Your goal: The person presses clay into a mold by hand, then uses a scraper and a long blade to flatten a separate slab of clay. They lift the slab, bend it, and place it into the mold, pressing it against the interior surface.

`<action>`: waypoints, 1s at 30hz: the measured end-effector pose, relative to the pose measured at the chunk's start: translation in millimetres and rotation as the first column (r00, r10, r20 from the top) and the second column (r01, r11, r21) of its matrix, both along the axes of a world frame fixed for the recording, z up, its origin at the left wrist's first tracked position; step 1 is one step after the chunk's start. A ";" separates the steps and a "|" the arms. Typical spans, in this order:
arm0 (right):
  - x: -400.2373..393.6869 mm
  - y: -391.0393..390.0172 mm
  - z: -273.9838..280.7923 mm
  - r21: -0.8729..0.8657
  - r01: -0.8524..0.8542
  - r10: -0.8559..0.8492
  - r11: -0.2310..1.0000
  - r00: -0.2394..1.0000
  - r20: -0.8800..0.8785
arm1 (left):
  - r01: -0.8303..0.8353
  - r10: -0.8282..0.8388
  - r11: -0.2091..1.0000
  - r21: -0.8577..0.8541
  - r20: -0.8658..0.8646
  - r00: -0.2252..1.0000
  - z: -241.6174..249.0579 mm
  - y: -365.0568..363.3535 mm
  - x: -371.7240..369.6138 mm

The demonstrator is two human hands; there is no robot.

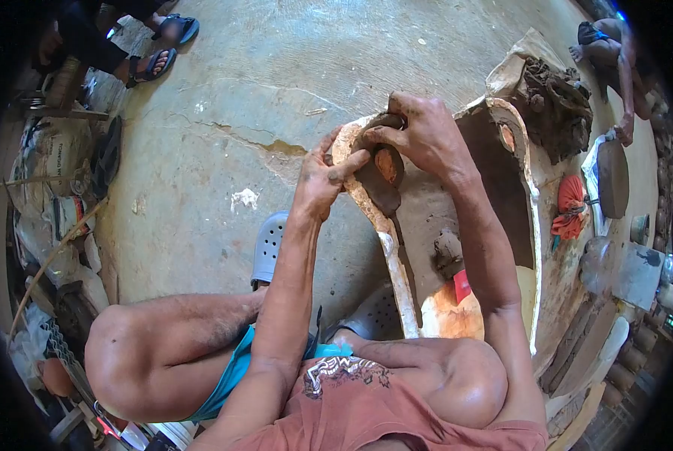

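Two bare hands meet at the far end of a long trough-like basin, and items are recorded from left to right. Far left: a heap of sacks and clutter lies along the edge of the concrete floor, with a long stick leaning across it. At the far left corner another person's sandalled feet rest on the floor, well apart from the work. A scrap of white debris lies on the bare concrete. Near the knees, a grey perforated clog sits on the person's foot.

The left hand grips the pale left rim of the basin, thumb extended onto a dark clay piece held at that rim. The right hand is closed over the far top of the same piece, fingers curled around it. The clay piece sits on the basin's left rim at its far end, between both hands; it shows an orange patch at its centre, the nature of which cannot be determined from this view.

Inside the basin, a dark lump and a red object lie near the right forearm. Right of the basin: a mound of dark clay, an orange-red cloth, and, far right, another person crouching.
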State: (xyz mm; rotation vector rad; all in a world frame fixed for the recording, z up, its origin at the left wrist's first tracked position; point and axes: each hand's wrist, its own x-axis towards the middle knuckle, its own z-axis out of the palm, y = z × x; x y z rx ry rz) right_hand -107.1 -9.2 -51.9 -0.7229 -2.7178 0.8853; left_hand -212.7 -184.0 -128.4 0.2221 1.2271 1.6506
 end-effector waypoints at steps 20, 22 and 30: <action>-7.1 15.0 17.3 0.095 -0.343 0.306 0.935 0.911 0.275 | 0.153 -0.157 0.981 -0.122 -0.021 0.987 1.6 20.3 -26.1; -13.3 11.4 14.2 0.044 -0.315 0.275 0.948 0.881 0.385 | 0.121 -0.133 0.983 -0.137 -0.082 0.988 -7.5 24.2 -22.6; -4.5 1.4 -0.7 0.332 -0.416 0.353 0.846 0.906 0.234 | 0.016 -0.044 0.990 -0.140 -0.200 0.979 -8.9 27.1 -19.2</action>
